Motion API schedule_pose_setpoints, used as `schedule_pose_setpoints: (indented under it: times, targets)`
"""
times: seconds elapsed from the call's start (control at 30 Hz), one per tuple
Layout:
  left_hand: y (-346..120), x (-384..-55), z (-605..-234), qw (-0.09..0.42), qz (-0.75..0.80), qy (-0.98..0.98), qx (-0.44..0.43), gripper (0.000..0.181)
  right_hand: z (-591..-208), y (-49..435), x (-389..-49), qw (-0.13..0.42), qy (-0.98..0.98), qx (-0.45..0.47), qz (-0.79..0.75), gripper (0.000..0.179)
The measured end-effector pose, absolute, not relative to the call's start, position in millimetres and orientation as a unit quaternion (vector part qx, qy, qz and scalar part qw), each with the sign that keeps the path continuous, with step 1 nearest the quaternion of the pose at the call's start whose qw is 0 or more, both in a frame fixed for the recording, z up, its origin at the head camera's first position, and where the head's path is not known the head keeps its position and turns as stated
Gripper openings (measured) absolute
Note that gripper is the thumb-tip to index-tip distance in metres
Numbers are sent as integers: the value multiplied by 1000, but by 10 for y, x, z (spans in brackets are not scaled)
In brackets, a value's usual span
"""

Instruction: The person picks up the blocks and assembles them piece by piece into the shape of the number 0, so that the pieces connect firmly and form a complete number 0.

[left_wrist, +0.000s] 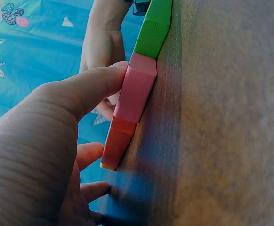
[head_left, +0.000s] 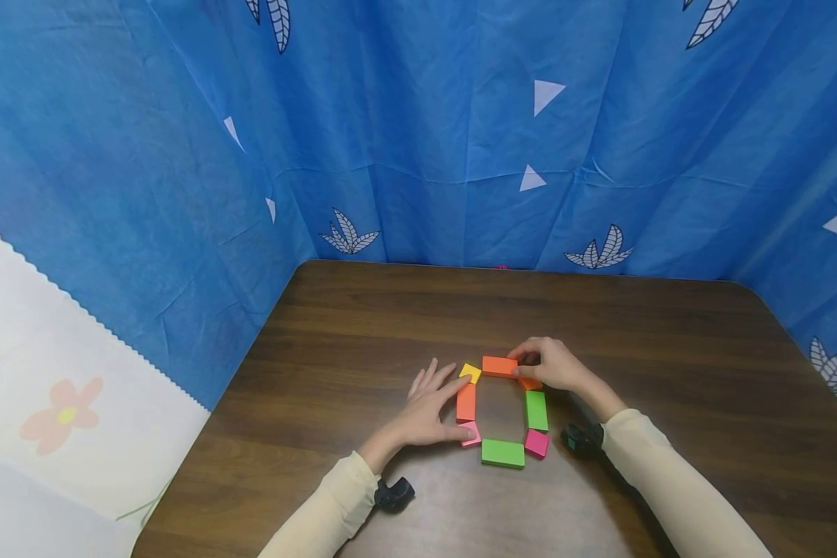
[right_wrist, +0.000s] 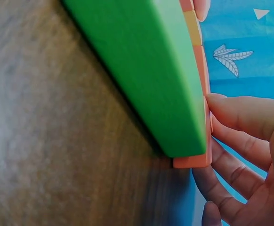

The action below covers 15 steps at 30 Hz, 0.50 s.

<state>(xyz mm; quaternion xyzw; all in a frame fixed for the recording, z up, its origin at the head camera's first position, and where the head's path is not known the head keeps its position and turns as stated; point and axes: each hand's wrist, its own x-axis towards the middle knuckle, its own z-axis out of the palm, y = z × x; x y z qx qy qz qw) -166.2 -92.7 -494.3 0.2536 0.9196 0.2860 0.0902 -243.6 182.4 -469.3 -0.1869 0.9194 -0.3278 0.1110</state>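
Coloured blocks form a rectangular ring on the table. My left hand point(head_left: 425, 415) spreads over the ring's left side, fingers mostly straight. Its thumb touches the light pink block point(left_wrist: 136, 92); its index fingertip is at the yellow block point(head_left: 470, 372), with an orange block point(head_left: 466, 403) between. At the back right corner my right hand point(head_left: 554, 364) pinches an orange block between thumb and fingers, at the right end of the long orange block point(head_left: 498, 366). A smaller orange block point(head_left: 530, 384) lies under this hand, partly hidden. A green block point(right_wrist: 141, 75) stands nearest the right wrist view.
Another green block point(head_left: 503, 454) makes the ring's front side, and a magenta block point(head_left: 537, 443) its front right corner. Black wrist devices point(head_left: 394, 494) sit by both cuffs. A blue patterned curtain point(head_left: 418, 139) hangs behind the brown wooden table point(head_left: 363, 310).
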Motion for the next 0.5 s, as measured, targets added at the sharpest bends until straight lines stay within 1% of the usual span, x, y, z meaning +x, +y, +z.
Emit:
schedule_pose_setpoints:
  times: [0.27, 0.5]
  targets:
    - [-918, -1657, -4952, 91, 291, 919, 251, 89, -4710, 1903, -2410, 102, 915, -188, -343, 31]
    - [-921, -1659, -4960, 85, 291, 918, 254, 88, -4699, 2062, -2279, 70, 914, -173, -360, 35]
